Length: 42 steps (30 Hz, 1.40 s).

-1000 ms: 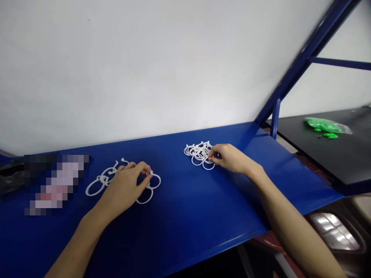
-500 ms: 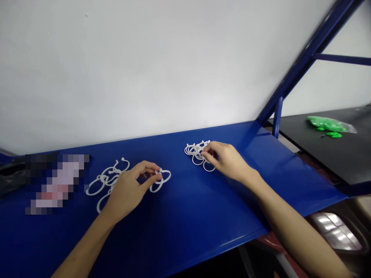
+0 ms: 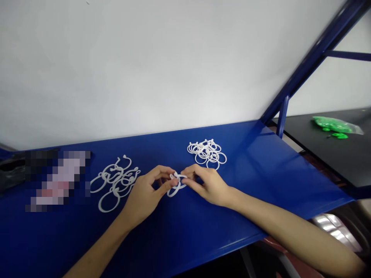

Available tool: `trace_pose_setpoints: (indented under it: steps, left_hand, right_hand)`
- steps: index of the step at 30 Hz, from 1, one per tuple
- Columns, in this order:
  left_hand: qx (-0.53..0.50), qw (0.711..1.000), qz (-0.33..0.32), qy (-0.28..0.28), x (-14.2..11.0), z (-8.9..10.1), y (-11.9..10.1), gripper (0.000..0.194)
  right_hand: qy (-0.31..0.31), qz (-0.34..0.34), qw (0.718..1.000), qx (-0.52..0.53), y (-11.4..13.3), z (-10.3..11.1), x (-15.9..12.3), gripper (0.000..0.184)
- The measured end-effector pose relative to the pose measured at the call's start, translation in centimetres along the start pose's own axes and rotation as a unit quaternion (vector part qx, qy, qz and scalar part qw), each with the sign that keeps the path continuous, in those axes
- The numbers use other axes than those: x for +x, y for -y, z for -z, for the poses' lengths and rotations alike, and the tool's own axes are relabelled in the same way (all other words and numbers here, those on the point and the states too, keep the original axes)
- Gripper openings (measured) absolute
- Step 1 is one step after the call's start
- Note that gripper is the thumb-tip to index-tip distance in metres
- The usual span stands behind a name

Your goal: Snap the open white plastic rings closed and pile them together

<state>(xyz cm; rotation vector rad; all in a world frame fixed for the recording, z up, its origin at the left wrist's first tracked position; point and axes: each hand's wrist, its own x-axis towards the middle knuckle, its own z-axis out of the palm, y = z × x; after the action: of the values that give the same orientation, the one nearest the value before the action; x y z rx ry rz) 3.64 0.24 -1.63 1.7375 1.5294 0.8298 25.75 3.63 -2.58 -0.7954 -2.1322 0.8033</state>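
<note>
Between both hands, just above the blue tabletop, are white plastic rings [image 3: 174, 191] with small knobbed ends. My left hand [image 3: 150, 189] pinches them near the knobs with thumb and fingertips. From the other side, my right hand [image 3: 206, 183] closes thumb and index finger on the right edge of the same rings. A loose pile of similar white rings [image 3: 108, 209] lies to the left, partly behind my left hand; some of these are unfastened into open loops. Behind my right hand lies a tighter heap of white rings [image 3: 213, 154], mostly closed circles.
The blue table [image 3: 246, 154] meets a pale wall [image 3: 145, 69] at its back. A blurred-out pale packet [image 3: 59, 179] and a black plastic bag [image 3: 13, 173] lie at far left. A blue metal frame [image 3: 284, 112] rises at right, beside a black table with a green-filled clear bag [image 3: 333, 124].
My right hand has left the right heap and come down-left to the rings in my left hand. My left hand has shifted right, uncovering more of the left pile.
</note>
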Motion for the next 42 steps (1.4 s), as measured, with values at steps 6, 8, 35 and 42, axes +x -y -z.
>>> trace_pose_setpoints:
  steps: [6, 8, 35, 42]
  left_hand:
    - [0.155, 0.983, -0.096, 0.031, 0.0, -0.9, 0.3, 0.035]
    - [0.161, 0.98, -0.112, 0.027, 0.2, -0.9, 0.6, 0.025]
    - [0.057, 0.99, -0.101, -0.081, -0.3, -1.0, -0.1, 0.026]
    - [0.082, 0.968, -0.203, -0.119, -0.7, -1.5, 0.0, 0.023]
  right_hand:
    - [-0.001, 0.003, 1.0, -0.009, -0.3, 0.3, 0.3, 0.011]
    - [0.012, 0.02, 0.999, -0.028, -0.4, 0.5, 0.3, 0.012]
    - [0.013, 0.071, 0.997, 0.004, 0.4, -0.3, -0.3, 0.024]
    - [0.039, 0.135, 0.989, -0.049, 0.6, 0.1, -0.5, 0.023]
